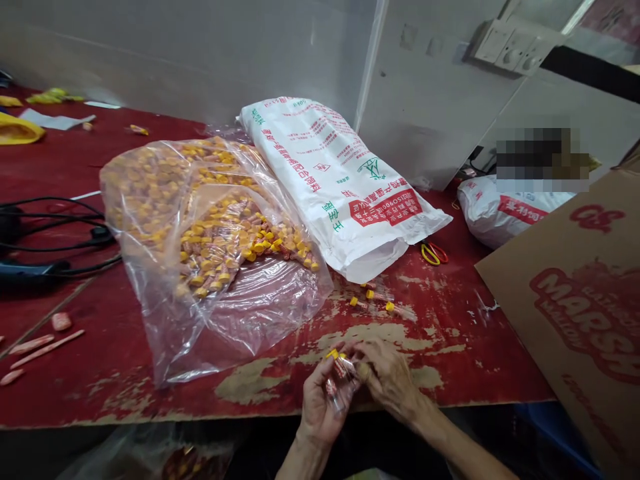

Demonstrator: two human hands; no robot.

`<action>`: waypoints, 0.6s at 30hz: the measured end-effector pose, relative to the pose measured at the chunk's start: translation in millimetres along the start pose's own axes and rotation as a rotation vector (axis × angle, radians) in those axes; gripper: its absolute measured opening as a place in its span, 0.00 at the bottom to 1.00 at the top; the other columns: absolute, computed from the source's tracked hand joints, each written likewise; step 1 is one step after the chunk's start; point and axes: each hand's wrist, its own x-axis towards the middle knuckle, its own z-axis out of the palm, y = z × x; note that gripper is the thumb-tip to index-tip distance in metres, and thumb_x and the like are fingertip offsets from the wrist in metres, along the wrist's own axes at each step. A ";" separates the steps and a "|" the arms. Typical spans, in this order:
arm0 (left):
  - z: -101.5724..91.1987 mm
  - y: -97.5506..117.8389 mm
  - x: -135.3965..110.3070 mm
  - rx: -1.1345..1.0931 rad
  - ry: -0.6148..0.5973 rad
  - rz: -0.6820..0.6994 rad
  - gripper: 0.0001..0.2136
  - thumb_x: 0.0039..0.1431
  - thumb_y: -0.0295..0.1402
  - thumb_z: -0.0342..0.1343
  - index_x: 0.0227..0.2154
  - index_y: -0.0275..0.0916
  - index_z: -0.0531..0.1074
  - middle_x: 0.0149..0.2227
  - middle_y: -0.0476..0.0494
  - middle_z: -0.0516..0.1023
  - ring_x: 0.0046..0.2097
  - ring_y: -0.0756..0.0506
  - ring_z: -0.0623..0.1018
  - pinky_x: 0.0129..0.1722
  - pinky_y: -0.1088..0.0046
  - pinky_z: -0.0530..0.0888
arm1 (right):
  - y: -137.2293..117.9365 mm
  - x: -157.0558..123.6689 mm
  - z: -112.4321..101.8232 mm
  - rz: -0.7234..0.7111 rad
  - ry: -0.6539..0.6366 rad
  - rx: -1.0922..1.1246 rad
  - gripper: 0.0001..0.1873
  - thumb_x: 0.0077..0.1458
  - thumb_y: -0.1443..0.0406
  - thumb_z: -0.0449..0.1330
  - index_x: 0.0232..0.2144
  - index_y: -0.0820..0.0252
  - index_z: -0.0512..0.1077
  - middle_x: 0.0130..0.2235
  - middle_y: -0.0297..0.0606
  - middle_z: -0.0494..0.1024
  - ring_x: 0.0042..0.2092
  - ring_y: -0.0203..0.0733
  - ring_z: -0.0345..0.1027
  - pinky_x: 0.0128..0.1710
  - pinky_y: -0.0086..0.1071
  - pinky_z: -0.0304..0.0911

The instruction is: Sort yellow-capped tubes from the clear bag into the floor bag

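My left hand [315, 408] is closed around a few small clear tubes [340, 381] with yellow caps and red-and-white contents, just over the table's front edge. My right hand [393, 379] meets them from the right, its fingers bent and pressed together against the tubes. What its fingertips pinch is hidden. Beyond the hands, several loose tubes with yellow caps [390, 307] lie on the table. A large clear plastic bag [240, 327] to the left holds many more of the same kind.
A white printed sack [320, 173] lies behind the bag, with yellow-and-red-handled scissors [434, 253] by its end. A cardboard carton [575, 280] stands at the right. Black cables [55, 247] and pale red-streaked pieces [47, 350] lie on the red table [190, 400] at left.
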 end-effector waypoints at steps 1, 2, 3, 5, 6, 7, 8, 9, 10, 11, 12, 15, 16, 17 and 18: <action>-0.9 0.5 -0.9 0.003 0.006 0.002 0.13 0.56 0.24 0.49 0.42 0.38 0.74 0.38 0.37 0.79 0.38 0.40 0.79 0.40 0.55 0.76 | 7.1 3.5 -2.8 0.020 0.062 -0.046 0.15 0.64 0.62 0.45 0.42 0.59 0.69 0.42 0.42 0.72 0.43 0.41 0.65 0.42 0.32 0.61; -2.2 1.0 -1.8 0.007 0.007 0.002 0.13 0.56 0.24 0.49 0.42 0.38 0.74 0.37 0.38 0.79 0.37 0.39 0.79 0.40 0.54 0.76 | 18.6 7.9 -6.8 0.072 0.121 -0.132 0.15 0.63 0.62 0.45 0.44 0.60 0.69 0.44 0.44 0.71 0.45 0.44 0.64 0.44 0.35 0.60; -3.7 1.4 -2.6 0.012 0.006 0.000 0.12 0.55 0.25 0.50 0.41 0.37 0.75 0.36 0.38 0.79 0.36 0.39 0.79 0.40 0.52 0.76 | 33.2 12.7 -11.2 0.142 0.168 -0.242 0.15 0.63 0.63 0.46 0.44 0.62 0.69 0.45 0.46 0.69 0.45 0.46 0.62 0.44 0.38 0.60; -6.9 1.7 -4.1 0.024 0.000 -0.004 0.10 0.54 0.26 0.52 0.38 0.36 0.76 0.35 0.39 0.79 0.34 0.40 0.78 0.39 0.52 0.76 | 64.9 21.0 -18.0 0.254 0.152 -0.449 0.14 0.60 0.63 0.51 0.45 0.64 0.69 0.47 0.49 0.68 0.45 0.51 0.61 0.44 0.42 0.59; -8.3 1.6 -4.7 0.027 -0.006 -0.003 0.09 0.54 0.27 0.52 0.36 0.35 0.76 0.34 0.39 0.78 0.34 0.40 0.78 0.39 0.53 0.76 | 78.6 23.6 -19.6 0.275 0.111 -0.515 0.14 0.59 0.63 0.53 0.44 0.63 0.70 0.47 0.49 0.68 0.45 0.52 0.61 0.43 0.43 0.59; -9.4 1.4 -5.2 0.028 -0.014 -0.003 0.09 0.53 0.27 0.53 0.35 0.35 0.76 0.33 0.40 0.78 0.33 0.41 0.78 0.39 0.54 0.76 | 89.2 25.1 -20.2 0.272 0.063 -0.544 0.13 0.58 0.63 0.55 0.43 0.63 0.70 0.48 0.48 0.68 0.46 0.52 0.61 0.43 0.43 0.58; -10.2 1.2 -5.5 0.027 -0.024 -0.006 0.08 0.53 0.27 0.53 0.33 0.35 0.76 0.33 0.40 0.78 0.33 0.41 0.77 0.38 0.55 0.76 | 96.2 25.2 -20.5 0.255 0.020 -0.533 0.12 0.58 0.63 0.55 0.42 0.63 0.70 0.48 0.48 0.68 0.46 0.51 0.61 0.43 0.41 0.58; -10.8 1.1 -5.7 0.026 -0.036 -0.011 0.07 0.52 0.27 0.54 0.32 0.34 0.77 0.32 0.40 0.77 0.33 0.41 0.77 0.38 0.55 0.76 | 99.5 24.3 -21.2 0.232 -0.017 -0.491 0.11 0.59 0.63 0.54 0.41 0.63 0.70 0.48 0.47 0.68 0.46 0.49 0.62 0.43 0.39 0.58; -11.2 1.0 -5.7 0.026 -0.050 -0.015 0.07 0.52 0.27 0.55 0.31 0.34 0.77 0.31 0.41 0.77 0.33 0.42 0.77 0.39 0.56 0.76 | 99.5 22.7 -23.1 0.208 -0.056 -0.426 0.11 0.60 0.63 0.52 0.40 0.63 0.70 0.46 0.47 0.69 0.45 0.47 0.63 0.43 0.37 0.58; -11.4 0.9 -5.6 0.028 -0.067 -0.017 0.06 0.51 0.27 0.55 0.31 0.33 0.77 0.30 0.41 0.76 0.33 0.42 0.76 0.39 0.57 0.76 | 96.8 20.8 -26.8 0.184 -0.100 -0.351 0.11 0.61 0.63 0.50 0.41 0.63 0.69 0.44 0.46 0.71 0.43 0.45 0.64 0.42 0.34 0.58; -11.5 0.8 -5.2 0.033 -0.085 -0.017 0.06 0.51 0.27 0.55 0.30 0.32 0.77 0.30 0.41 0.76 0.34 0.42 0.76 0.39 0.59 0.76 | 92.3 19.1 -32.3 0.164 -0.153 -0.282 0.12 0.62 0.63 0.48 0.41 0.63 0.69 0.42 0.44 0.72 0.41 0.42 0.65 0.40 0.32 0.58; -11.6 0.0 -3.5 0.057 -0.129 -0.008 0.07 0.51 0.28 0.56 0.30 0.30 0.76 0.29 0.41 0.75 0.34 0.43 0.76 0.39 0.62 0.76 | 74.1 19.4 -53.5 0.142 -0.377 -0.269 0.14 0.63 0.62 0.47 0.35 0.59 0.71 0.31 0.37 0.74 0.32 0.39 0.66 0.31 0.29 0.55; -11.7 -0.5 -2.8 0.067 -0.133 -0.006 0.07 0.51 0.29 0.57 0.30 0.30 0.76 0.29 0.41 0.75 0.34 0.43 0.76 0.39 0.62 0.76 | 68.4 21.6 -58.7 0.144 -0.459 -0.345 0.14 0.61 0.62 0.49 0.31 0.59 0.72 0.28 0.37 0.74 0.29 0.39 0.66 0.28 0.30 0.52; -11.9 -0.9 -2.2 0.078 -0.131 -0.006 0.07 0.50 0.29 0.57 0.30 0.30 0.76 0.29 0.41 0.75 0.34 0.43 0.76 0.38 0.63 0.76 | 63.4 24.5 -61.5 0.150 -0.533 -0.440 0.14 0.60 0.63 0.51 0.27 0.60 0.72 0.25 0.38 0.73 0.27 0.39 0.65 0.26 0.30 0.50; -12.2 -1.2 -1.8 0.086 -0.125 -0.005 0.07 0.50 0.29 0.57 0.30 0.30 0.76 0.29 0.41 0.75 0.33 0.44 0.76 0.37 0.64 0.76 | 59.3 27.9 -61.7 0.152 -0.591 -0.529 0.13 0.58 0.64 0.52 0.24 0.60 0.72 0.23 0.39 0.73 0.26 0.39 0.65 0.26 0.31 0.48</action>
